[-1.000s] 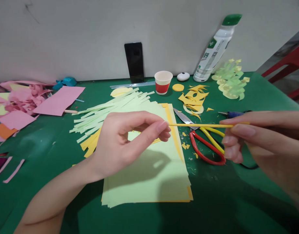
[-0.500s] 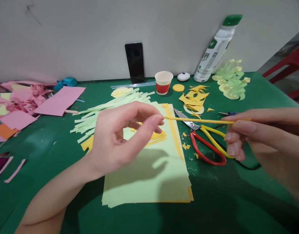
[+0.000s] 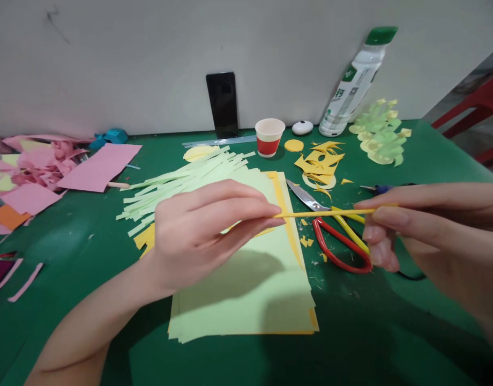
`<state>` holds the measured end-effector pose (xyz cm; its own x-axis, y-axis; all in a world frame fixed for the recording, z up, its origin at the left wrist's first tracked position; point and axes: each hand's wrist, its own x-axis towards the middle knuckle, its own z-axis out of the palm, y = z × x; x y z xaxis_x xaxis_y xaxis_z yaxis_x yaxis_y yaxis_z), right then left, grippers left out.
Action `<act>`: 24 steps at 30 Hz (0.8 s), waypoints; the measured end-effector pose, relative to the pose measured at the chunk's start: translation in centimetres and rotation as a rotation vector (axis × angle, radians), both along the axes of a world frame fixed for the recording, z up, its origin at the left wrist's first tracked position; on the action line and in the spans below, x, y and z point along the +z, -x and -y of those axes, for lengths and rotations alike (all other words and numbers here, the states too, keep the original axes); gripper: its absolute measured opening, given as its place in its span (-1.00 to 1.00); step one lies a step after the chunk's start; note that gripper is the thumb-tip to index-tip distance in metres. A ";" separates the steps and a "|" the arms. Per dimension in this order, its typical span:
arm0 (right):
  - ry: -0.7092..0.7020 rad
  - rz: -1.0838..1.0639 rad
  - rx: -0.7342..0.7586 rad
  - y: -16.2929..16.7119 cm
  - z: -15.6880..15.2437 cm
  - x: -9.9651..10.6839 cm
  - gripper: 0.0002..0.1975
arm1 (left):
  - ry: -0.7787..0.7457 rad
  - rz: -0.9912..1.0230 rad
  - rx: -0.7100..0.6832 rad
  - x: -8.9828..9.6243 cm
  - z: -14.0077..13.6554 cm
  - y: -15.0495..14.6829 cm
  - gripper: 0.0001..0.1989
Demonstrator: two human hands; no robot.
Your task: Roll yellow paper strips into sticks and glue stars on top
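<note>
A thin yellow paper stick (image 3: 327, 213) is stretched level between my two hands. My left hand (image 3: 208, 236) pinches its left end between thumb and fingertips. At the other end, my right hand (image 3: 415, 228) grips it between thumb and forefinger. Below my left hand lies a stack of pale green paper (image 3: 238, 311), with some yellow sheets among it. Several yellow sticks on the stack are mostly covered by my left hand. Scissors (image 3: 343, 246) with one red and one yellow handle lie under the stick, blades open.
Pale green strips (image 3: 182, 177) lie left of the stack. Pink paper scraps (image 3: 41, 166) cover the far left. At the back are a phone (image 3: 222, 104), a paper cup (image 3: 269, 138), a leaning bottle (image 3: 353, 86) and green paper pieces (image 3: 381, 134). Yellow offcuts (image 3: 321, 161) lie behind the scissors.
My left thumb and fingers have closed on the stick's left end. Both hands are slightly lower, and the stick, lower too, now tilts slightly up to the right.
</note>
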<state>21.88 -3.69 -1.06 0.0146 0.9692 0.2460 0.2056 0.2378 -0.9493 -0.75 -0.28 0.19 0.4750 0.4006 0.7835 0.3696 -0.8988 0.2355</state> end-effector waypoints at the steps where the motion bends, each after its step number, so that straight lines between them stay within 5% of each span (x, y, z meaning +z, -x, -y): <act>1: 0.000 -0.001 0.001 0.0 0.0 0.0 -0.90 | -0.005 0.000 0.003 0.1 0.0 0.0 -0.93; 7: 0.000 0.028 -0.003 0.3 0.1 0.3 -0.94 | 0.227 0.130 -0.068 0.1 0.3 -0.2 -0.92; 13: -0.018 0.023 -0.177 0.8 0.2 0.7 -0.91 | 0.524 0.155 -0.094 0.1 0.2 0.0 -0.86; 17: 0.085 -0.135 -0.064 0.0 -0.8 0.2 -0.93 | 0.422 0.088 -0.008 -0.2 -0.5 0.3 -0.74; 20: 0.346 -0.234 0.089 -0.2 -1.2 -0.5 -0.90 | 0.269 -0.060 0.052 -1.2 -0.6 0.2 -0.76; 24: 0.644 -0.346 0.244 0.6 -0.8 -2.1 -0.86 | 0.055 -0.260 -0.039 -3.6 0.3 0.0 -0.75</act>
<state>21.33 -2.85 -3.20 -0.2442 0.9054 -0.3474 -0.1151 -0.3828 -0.9166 -0.71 -0.59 -3.44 0.6733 0.4168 0.6107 0.3896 -0.9020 0.1861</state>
